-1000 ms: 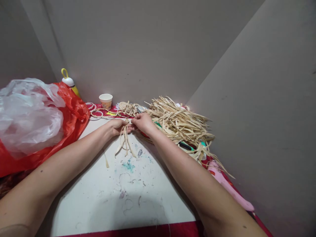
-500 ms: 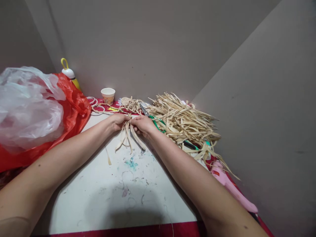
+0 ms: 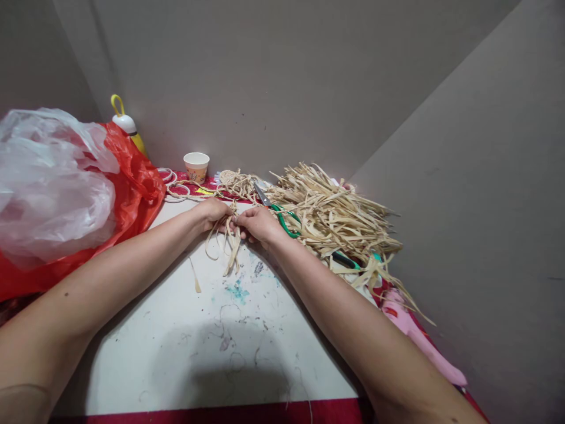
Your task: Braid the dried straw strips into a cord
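Both hands meet near the far edge of a white board, closed around a small bundle of pale dried straw strips. My left hand pinches the bundle near its knotted top. My right hand grips strips from the other side, its fingertips almost touching the left ones. Loose strip ends hang below the fingers onto the board; the exact grip is partly hidden. Just beyond my right hand lie green-handled scissors, blades pointing up and left.
A heap of dried straw strips lies at the right, with a second dark-green handle under it. A pink tool is further right. Behind stand a paper cup and a yellow-white bottle. Plastic bags fill the left.
The strip ends under my hands have shifted: the thick one that pointed right now hangs nearer the others, and one loops left. The whole view has moved slightly.
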A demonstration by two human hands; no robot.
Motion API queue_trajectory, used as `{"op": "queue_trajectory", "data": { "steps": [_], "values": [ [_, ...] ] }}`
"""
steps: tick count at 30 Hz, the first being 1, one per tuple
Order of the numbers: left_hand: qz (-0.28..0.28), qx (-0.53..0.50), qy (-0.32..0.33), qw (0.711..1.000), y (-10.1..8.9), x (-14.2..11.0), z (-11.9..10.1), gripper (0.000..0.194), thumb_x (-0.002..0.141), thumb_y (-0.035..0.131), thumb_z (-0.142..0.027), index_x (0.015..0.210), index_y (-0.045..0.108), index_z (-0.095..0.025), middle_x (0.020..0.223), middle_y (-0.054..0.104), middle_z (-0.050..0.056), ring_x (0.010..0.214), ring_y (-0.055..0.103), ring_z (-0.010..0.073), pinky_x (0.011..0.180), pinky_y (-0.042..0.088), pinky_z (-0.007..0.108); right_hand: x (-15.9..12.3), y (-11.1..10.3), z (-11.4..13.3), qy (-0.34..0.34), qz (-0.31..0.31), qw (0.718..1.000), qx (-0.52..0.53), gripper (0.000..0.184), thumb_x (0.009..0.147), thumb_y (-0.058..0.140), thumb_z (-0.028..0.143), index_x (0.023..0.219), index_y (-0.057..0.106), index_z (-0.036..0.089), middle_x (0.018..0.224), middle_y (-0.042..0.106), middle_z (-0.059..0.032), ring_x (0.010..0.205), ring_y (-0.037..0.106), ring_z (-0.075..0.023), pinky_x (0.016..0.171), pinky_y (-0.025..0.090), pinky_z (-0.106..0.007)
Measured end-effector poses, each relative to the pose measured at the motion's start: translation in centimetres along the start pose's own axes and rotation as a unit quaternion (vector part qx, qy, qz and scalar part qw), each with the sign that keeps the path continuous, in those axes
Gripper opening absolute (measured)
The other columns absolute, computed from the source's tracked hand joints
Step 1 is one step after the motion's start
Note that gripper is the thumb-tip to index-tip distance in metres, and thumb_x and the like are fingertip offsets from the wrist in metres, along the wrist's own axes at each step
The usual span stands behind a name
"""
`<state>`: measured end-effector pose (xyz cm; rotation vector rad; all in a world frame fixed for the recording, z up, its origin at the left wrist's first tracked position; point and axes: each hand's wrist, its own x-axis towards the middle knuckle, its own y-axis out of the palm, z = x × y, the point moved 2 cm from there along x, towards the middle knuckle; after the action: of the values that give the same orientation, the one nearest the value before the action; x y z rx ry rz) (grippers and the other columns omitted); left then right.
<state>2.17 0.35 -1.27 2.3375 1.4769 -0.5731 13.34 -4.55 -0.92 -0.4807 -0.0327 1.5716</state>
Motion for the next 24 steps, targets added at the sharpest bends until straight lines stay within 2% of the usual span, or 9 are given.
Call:
{"op": "queue_trajectory", "data": {
  "steps": [5,7,11,17,21,24],
  "values": [
    [0.053,-0.027,-0.001,0.998,-0.4,0.2,-0.1,0.022,0.075,0.042,0.002,0.064,0.056,-0.010,0.047,0.060,0.007,0.043,0.058,0.0108,0.045,0.050,0.018,0.1,-0.1,0.3,0.011,-0.016,0.999,0.051,0.023,0.082,0.052,0.015,0.060,0.058,0.011,0.048,0.059,-0.0010,0.034,0.047,-0.0050,0.029,0.027,-0.014],
    [0.058,-0.032,0.011,0.998,-0.5,0.3,-0.2,0.022,0.074,0.042,0.004,0.063,0.056,-0.009,0.047,0.060,0.007,0.045,0.060,0.0120,0.046,0.051,0.019,0.5,0.0,0.1,0.004,-0.031,0.998,0.051,0.024,0.081,0.054,0.017,0.058,0.057,0.012,0.048,0.060,-0.0011,0.031,0.043,-0.0045,0.028,0.026,-0.015],
    [0.036,-0.012,0.037,0.999,-0.3,0.1,-0.2,0.027,0.075,0.042,0.003,0.055,0.055,-0.011,0.045,0.060,0.006,0.045,0.060,0.0125,0.046,0.050,0.019,1.0,0.5,-0.3,-0.014,-0.067,0.997,0.047,0.027,0.076,0.059,0.018,0.050,0.052,0.014,0.037,0.048,0.0037,0.026,0.031,-0.0034,0.027,0.021,-0.017],
    [0.043,-0.001,0.042,0.998,-0.2,-0.1,-0.3,0.035,0.078,0.039,0.003,0.050,0.052,-0.013,0.044,0.058,0.004,0.042,0.058,0.0114,0.045,0.046,0.018,1.0,1.3,-0.6,0.022,-0.078,0.987,0.139,0.024,0.073,0.054,0.011,0.050,0.049,0.014,0.037,0.048,0.0042,0.027,0.031,-0.0036,0.028,0.019,-0.018],
    [0.060,0.009,0.039,0.997,-0.4,-0.2,-0.3,0.033,0.080,0.041,0.001,0.052,0.052,-0.013,0.047,0.060,0.004,0.045,0.060,0.0116,0.047,0.046,0.018,1.1,1.1,-0.6,0.025,-0.083,0.988,0.128,0.024,0.070,0.052,0.008,0.048,0.046,0.016,0.033,0.043,0.0056,0.026,0.030,-0.0039,0.028,0.018,-0.018],
    [0.049,0.027,0.039,0.998,-0.5,-0.1,-0.3,0.032,0.079,0.044,0.002,0.052,0.053,-0.014,0.048,0.061,0.003,0.046,0.060,0.0112,0.049,0.047,0.019,1.2,0.8,-0.7,0.027,-0.067,0.990,0.119,0.024,0.071,0.054,0.010,0.048,0.046,0.016,0.034,0.043,0.0053,0.027,0.030,-0.0040,0.028,0.018,-0.017]
  ]
}}
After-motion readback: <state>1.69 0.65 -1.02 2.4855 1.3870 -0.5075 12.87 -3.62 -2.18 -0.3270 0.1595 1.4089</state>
